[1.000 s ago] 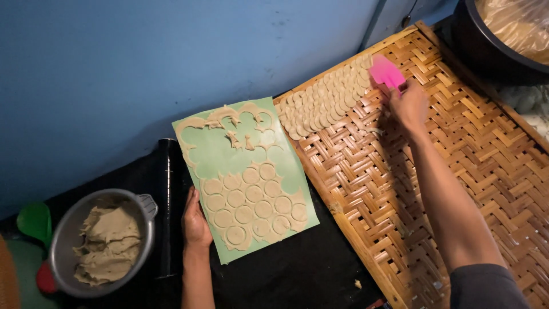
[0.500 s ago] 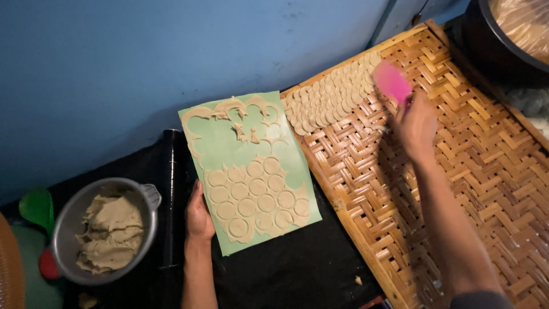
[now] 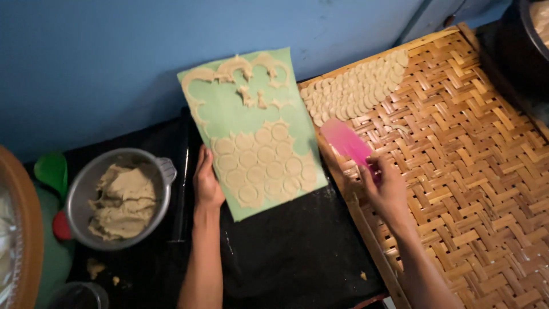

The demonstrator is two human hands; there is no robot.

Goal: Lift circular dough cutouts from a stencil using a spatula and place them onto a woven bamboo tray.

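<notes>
Head: right hand (image 3: 390,191) on pink scraper (image 3: 346,142)

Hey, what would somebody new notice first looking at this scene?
Probably the green sheet at centre, covered with cut dough circles, its edge held by the left hand. Next, the bright pink scraper in the right hand, over the woven bamboo tray where pale dough discs lie in overlapping rows. A metal bowl of dough sits at left.

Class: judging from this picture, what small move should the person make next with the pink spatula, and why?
Probably slide the pink spatula in the right hand under a cut dough round on the green mat. The left hand steadies the mat, rounds remain there, and lifted ones line the woven tray.
</notes>
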